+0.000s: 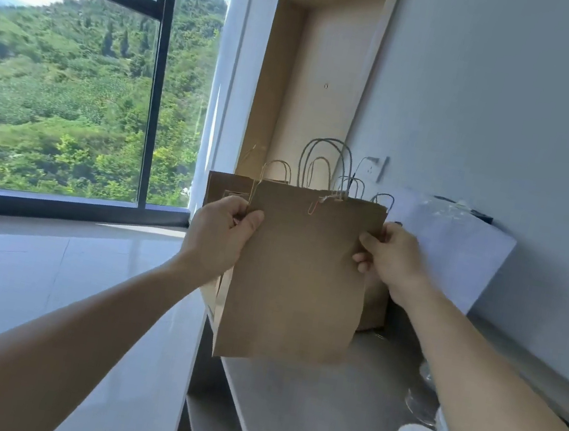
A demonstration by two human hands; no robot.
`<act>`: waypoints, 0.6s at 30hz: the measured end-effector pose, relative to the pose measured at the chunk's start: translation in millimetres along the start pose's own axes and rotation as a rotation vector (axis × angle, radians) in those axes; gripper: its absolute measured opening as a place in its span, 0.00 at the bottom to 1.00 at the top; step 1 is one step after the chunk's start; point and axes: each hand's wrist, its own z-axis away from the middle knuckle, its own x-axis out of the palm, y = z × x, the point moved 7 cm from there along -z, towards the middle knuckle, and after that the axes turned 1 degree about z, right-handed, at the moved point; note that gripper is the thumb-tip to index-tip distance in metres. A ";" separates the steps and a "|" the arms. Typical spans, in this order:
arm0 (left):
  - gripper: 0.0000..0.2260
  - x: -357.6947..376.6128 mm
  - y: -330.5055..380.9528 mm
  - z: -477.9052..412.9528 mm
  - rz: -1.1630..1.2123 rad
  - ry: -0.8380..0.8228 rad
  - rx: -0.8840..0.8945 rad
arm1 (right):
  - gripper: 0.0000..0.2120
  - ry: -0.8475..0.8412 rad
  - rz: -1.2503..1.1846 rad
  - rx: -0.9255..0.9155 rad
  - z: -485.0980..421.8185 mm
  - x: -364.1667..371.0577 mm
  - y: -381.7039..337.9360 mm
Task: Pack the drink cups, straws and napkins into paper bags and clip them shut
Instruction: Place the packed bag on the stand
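In the head view, the left hand [223, 231] and the right hand [389, 260] each pinch one upper side edge of a flat brown paper bag [298, 278], holding it upright over the left edge of the grey countertop [299, 400]. A small coloured paper clip [312, 208] sits on its top edge. More brown handled paper bags [221, 185] stand just behind, at the far end.

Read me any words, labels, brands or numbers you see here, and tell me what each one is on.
No text can be read anywhere.
Bag, held by the left hand and right hand: plain brown, no print.
Sheet by the wall: blank.
Bags behind: no print shows.
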 end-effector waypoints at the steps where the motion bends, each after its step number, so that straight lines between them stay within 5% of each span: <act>1: 0.10 2.4 -15.8 -5.2 -0.044 -0.029 -0.009 | 0.03 -0.032 0.027 0.017 -11.0 14.8 11.2; 8: 0.09 15.2 -92.1 -38.8 -0.187 -0.129 -0.035 | 0.07 -0.076 0.146 0.068 -74.2 82.8 59.8; 18: 0.16 36.4 -103.6 -54.0 -0.139 -0.091 0.068 | 0.13 0.055 0.369 -0.054 -102.0 80.6 48.4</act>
